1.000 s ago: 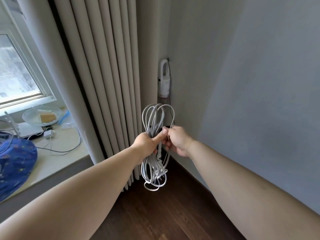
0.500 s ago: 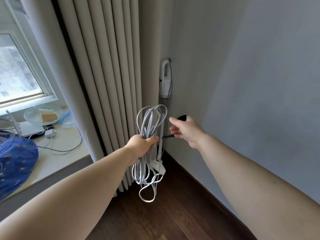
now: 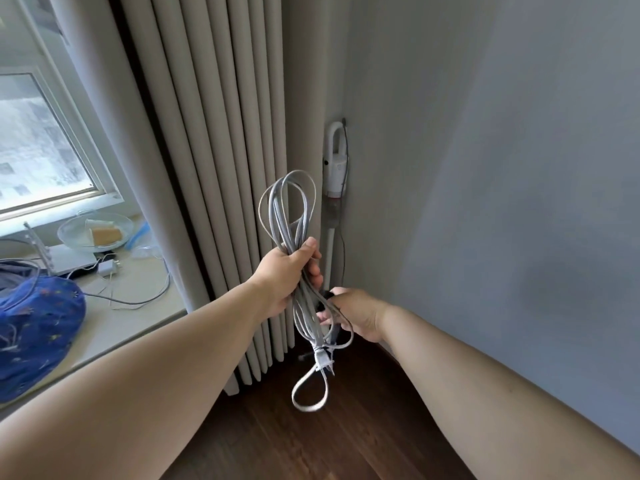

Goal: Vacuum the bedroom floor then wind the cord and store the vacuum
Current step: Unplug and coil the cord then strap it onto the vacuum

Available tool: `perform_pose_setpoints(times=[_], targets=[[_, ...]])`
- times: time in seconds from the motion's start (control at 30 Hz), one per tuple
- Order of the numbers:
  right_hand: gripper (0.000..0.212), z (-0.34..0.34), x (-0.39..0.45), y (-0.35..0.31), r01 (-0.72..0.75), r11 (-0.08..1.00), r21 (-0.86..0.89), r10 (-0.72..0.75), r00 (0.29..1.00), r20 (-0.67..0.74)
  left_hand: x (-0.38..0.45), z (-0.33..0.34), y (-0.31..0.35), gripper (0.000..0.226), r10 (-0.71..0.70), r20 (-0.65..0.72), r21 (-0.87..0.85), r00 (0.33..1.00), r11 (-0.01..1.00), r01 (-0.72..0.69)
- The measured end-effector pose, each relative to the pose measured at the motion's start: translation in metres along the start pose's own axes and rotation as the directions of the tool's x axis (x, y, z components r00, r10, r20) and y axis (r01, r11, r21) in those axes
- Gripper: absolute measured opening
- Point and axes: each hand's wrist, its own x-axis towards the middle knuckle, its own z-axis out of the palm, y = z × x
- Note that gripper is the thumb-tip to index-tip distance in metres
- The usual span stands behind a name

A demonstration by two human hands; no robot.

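My left hand grips the middle of a coiled grey cord, held upright with loops above the fist and loops and a white plug hanging below. My right hand is lower and to the right, just behind the hanging loops, closed on a black strap or cord end that is mostly hidden. The white stick vacuum stands upright in the corner between the curtain and the wall, a thin dark cord running down beside it.
Beige pleated curtains hang to the left of the corner. A window sill holds a glass bowl, a charger with wires and a blue bag. A grey wall stands to the right, dark wood floor below.
My right hand let go of the bundle, rose toward the wall with a black piece, then dropped low behind the hanging loops. My left hand raised the coil slightly.
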Motion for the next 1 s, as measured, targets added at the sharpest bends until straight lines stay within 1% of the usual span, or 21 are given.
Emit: perform_pose_setpoints(times=[0.07, 0.1, 0.13, 0.17, 0.2, 0.23, 0.27, 0.33, 0.4, 0.47, 0.5, 0.53, 0.6, 0.63, 0.67, 0.7, 0.77, 0.87, 0.93, 1.0], targets=[[0.027, -0.001, -0.001, 0.006, -0.051, 0.985, -0.164, 0.054, 0.998, 0.013, 0.001, -0.004, 0.001, 0.03, 0.02, -0.02, -0.014, 1.0, 1.0, -0.02], [0.022, -0.005, 0.0, 0.013, -0.081, 0.969, -0.233, 0.086, 0.996, 0.012, 0.003, -0.008, 0.003, 0.03, 0.031, -0.044, -0.024, 0.999, 0.999, -0.032], [0.011, -0.008, -0.003, 0.018, -0.105, 0.962, -0.251, 0.109, 0.994, 0.004, 0.004, -0.013, 0.006, 0.031, 0.043, -0.074, -0.023, 0.996, 0.999, -0.045], [0.008, -0.011, -0.008, 0.022, -0.121, 0.964, -0.236, 0.124, 0.992, -0.006, 0.007, -0.02, 0.007, 0.031, 0.054, -0.111, -0.009, 0.992, 0.998, -0.056], [0.017, -0.016, -0.009, 0.026, -0.131, 0.971, -0.201, 0.13, 0.991, -0.017, 0.01, -0.028, 0.008, 0.031, 0.063, -0.153, 0.012, 0.986, 0.998, -0.062], [0.021, -0.022, -0.011, 0.03, -0.122, 0.978, -0.166, 0.119, 0.992, -0.031, 0.012, -0.036, 0.008, 0.031, 0.069, -0.198, 0.032, 0.978, 0.997, -0.064], [0.021, -0.029, -0.011, 0.032, -0.109, 0.98, -0.169, 0.103, 0.994, -0.042, 0.015, -0.043, 0.006, 0.031, 0.072, -0.242, 0.042, 0.968, 0.997, -0.064], [0.022, -0.042, -0.011, 0.036, -0.104, 0.955, -0.279, 0.091, 0.994, -0.059, 0.019, -0.052, 0.001, 0.031, 0.069, -0.326, 0.024, 0.943, 0.998, -0.065], [0.024, -0.05, -0.011, 0.041, -0.131, 0.905, -0.406, 0.1, 0.99, -0.098, 0.021, -0.055, -0.002, 0.031, 0.073, -0.387, -0.002, 0.919, 0.997, -0.08], [0.028, -0.055, -0.01, 0.045, -0.158, 0.874, -0.459, 0.084, 0.981, -0.177, 0.023, -0.056, -0.005, 0.032, 0.078, -0.418, -0.009, 0.905, 0.996, -0.09], [0.028, -0.055, -0.012, 0.042, -0.154, 0.879, -0.451, 0.053, 0.972, -0.229, 0.024, -0.056, -0.006, 0.031, 0.087, -0.409, 0.011, 0.909, 0.996, -0.091], [0.03, -0.056, -0.013, 0.037, -0.134, 0.904, -0.405, 0.018, 0.96, -0.278, 0.024, -0.056, -0.007, 0.03, 0.101, -0.381, 0.057, 0.919, 0.995, -0.086], [0.035, -0.057, -0.015, 0.025, -0.07, 0.959, -0.275, -0.028, 0.941, -0.339, 0.024, -0.054, -0.011, 0.028, 0.135, -0.299, 0.23, 0.945, 0.971, -0.066], [0.035, -0.057, -0.015, 0.017, -0.039, 0.967, -0.251, -0.052, 0.937, -0.346, 0.022, -0.052, -0.014, 0.028, 0.146, -0.256, 0.331, 0.956, 0.942, -0.055], [0.037, -0.056, -0.014, 0.009, -0.011, 0.963, -0.268, -0.085, 0.936, -0.342, 0.019, -0.048, -0.016, 0.027, 0.146, -0.216, 0.413, 0.965, 0.909, -0.045], [0.04, -0.055, -0.013, 0.001, 0.004, 0.945, -0.327, -0.118, 0.937, -0.329, 0.015, -0.043, -0.017, 0.026, 0.134, -0.179, 0.468, 0.975, 0.883, -0.035], [0.04, -0.049, -0.012, -0.013, 0.007, 0.87, -0.493, -0.166, 0.946, -0.279, 0.003, -0.027, -0.017, 0.029, 0.074, -0.102, 0.53, 0.992, 0.848, -0.009], [0.039, -0.035, -0.01, -0.031, 0.002, 0.76, -0.65, -0.191, 0.956, -0.221, -0.011, -0.007, -0.015, 0.046, -0.02, -0.016, 0.622, 1.0, 0.783, 0.025], [0.037, -0.027, -0.008, -0.037, 0.028, 0.726, -0.687, -0.234, 0.95, -0.208, -0.016, 0.0, -0.015, 0.051, -0.041, 0.019, 0.622, 0.999, 0.783, 0.02], [0.036, -0.024, -0.008, -0.039, 0.068, 0.755, -0.652, -0.265, 0.941, -0.208, -0.016, 0.001, -0.015, 0.037, -0.009, 0.007, 0.593, 1.0, 0.805, 0.003]])
